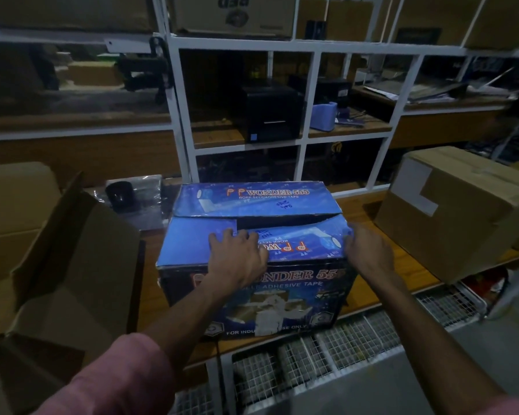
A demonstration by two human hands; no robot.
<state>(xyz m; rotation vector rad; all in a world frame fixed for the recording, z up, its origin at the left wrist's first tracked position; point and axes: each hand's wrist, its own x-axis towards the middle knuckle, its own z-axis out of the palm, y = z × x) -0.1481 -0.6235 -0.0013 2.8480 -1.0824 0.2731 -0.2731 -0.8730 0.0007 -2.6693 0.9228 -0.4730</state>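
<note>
Blue printed box — scuffed, top flaps nearly shut, left hand flat on near flap, fingers spread, right hand at its right corner — hold unclear

The blue printed cardboard carton reads "WONDER 555", "BOPP SELF ADHESIVE TAPE" on its top flap, "FOR INDU… USE ONLY" on its front.

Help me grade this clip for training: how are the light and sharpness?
Head view: dim overall, top of the blue box lit brightest; shelves behind dark and soft, their white frame bowed by the wide lens; pink sleeve at the bottom edge blurred.
</note>
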